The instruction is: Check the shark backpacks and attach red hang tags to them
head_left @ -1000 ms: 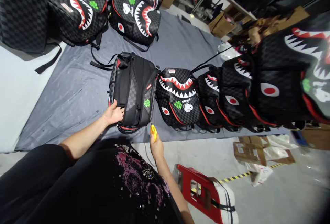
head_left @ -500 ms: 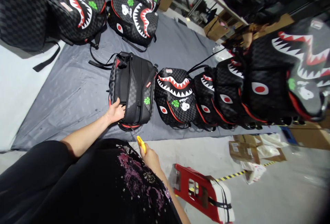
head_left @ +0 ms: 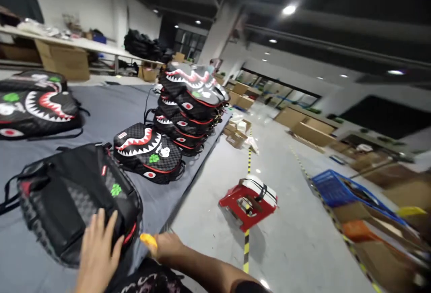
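A black checkered backpack (head_left: pixel 60 194) lies with its strap side up on the grey cloth at the lower left. My left hand (head_left: pixel 99 248) rests on its lower part, fingers stretched out flat. Beside the bag's bottom edge, my right hand (head_left: pixel 166 244) is closed around a yellow-handled tool (head_left: pixel 148 240). Blur hides the tool's tip, so its exact kind is unclear. Another backpack (head_left: pixel 148 151) with a printed shark mouth and green patch lies just beyond, close to the first.
Several more shark-mouth backpacks are stacked (head_left: pixel 188 104) along the table edge, and others lie at the left (head_left: pixel 43 108). The grey cloth (head_left: pixel 107 104) covers the table. On the floor are a red stool (head_left: pixel 249 203), a blue crate (head_left: pixel 332 187) and cardboard boxes (head_left: pixel 310 129).
The view has swung right and up, showing more of the room. My left hand has gone from the bag's side to flat on top. The yellow-handled tool stays in my right hand.
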Motion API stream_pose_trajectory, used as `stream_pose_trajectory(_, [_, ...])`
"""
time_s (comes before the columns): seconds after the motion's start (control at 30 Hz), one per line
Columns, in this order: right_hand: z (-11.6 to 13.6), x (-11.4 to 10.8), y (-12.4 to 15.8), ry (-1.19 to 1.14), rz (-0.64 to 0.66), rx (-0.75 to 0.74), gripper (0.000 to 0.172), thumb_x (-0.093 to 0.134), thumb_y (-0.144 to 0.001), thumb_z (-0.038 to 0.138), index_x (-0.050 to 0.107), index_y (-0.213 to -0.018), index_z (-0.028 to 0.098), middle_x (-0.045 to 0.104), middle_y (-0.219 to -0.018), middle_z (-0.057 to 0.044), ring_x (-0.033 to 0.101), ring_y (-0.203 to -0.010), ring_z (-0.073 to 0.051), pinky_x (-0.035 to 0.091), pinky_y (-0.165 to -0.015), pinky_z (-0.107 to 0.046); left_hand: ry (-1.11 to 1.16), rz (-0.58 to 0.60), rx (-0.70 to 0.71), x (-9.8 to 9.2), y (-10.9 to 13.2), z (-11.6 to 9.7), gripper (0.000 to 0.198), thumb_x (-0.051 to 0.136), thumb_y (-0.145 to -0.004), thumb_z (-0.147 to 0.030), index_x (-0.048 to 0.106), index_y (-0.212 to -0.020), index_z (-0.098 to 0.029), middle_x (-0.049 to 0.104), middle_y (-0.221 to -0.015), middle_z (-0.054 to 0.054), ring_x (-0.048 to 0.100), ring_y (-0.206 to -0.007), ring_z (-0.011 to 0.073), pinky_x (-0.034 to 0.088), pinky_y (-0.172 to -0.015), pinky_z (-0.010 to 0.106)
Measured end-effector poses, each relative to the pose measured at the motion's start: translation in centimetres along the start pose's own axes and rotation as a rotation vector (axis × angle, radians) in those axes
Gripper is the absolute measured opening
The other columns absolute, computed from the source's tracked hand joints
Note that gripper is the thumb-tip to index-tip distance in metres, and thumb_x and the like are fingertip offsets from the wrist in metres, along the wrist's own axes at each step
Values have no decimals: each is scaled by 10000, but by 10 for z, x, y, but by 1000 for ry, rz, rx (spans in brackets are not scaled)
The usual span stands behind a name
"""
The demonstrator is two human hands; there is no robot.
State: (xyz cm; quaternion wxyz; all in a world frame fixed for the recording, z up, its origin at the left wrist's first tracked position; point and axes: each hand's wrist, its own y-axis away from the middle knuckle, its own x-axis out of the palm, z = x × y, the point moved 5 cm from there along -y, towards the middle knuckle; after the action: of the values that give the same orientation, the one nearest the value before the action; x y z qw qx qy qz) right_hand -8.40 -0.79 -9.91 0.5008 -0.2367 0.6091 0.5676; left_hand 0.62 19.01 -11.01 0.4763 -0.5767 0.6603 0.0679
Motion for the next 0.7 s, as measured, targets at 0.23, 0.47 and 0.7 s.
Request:
stream_pose_trajectory(0.23, [-7, 0, 6, -68, 3, 58, 629, 291, -933, 599, 736, -1079, 179, 753, -999, -193, 729, -926, -359, 569, -760, -457, -628, 245, 152, 74, -17, -3, 699, 606, -799, -230, 436, -1477, -201, 384, -1526, 234, 327, -1423, 419, 251, -1112, 618])
stream_pose_trajectory(0.47, [-2, 10, -9, -139, -60, 51, 546, 359, -923, 550, 746, -1057, 188, 760, -961, -183, 731, -893, -372, 568, -736, -454, -541, 311, 88, 87, -52, 10, 717, 427, -851, -117, 260, -1547, -159, 579, -1351, 215, 514, -1290, 311, 359, -1042, 557])
stream_pose_trajectory(0.7, [24, -11, -15, -96, -314, 54, 354, 495, -906, 392, 657, -1158, 202, 758, -948, -137, 735, -860, -322, 559, -737, -390, -17, 81, -292, 11, -124, -2, 711, 462, -927, -371, 192, -1570, -235, 717, -922, 90, 684, -734, 247, 499, -711, 351])
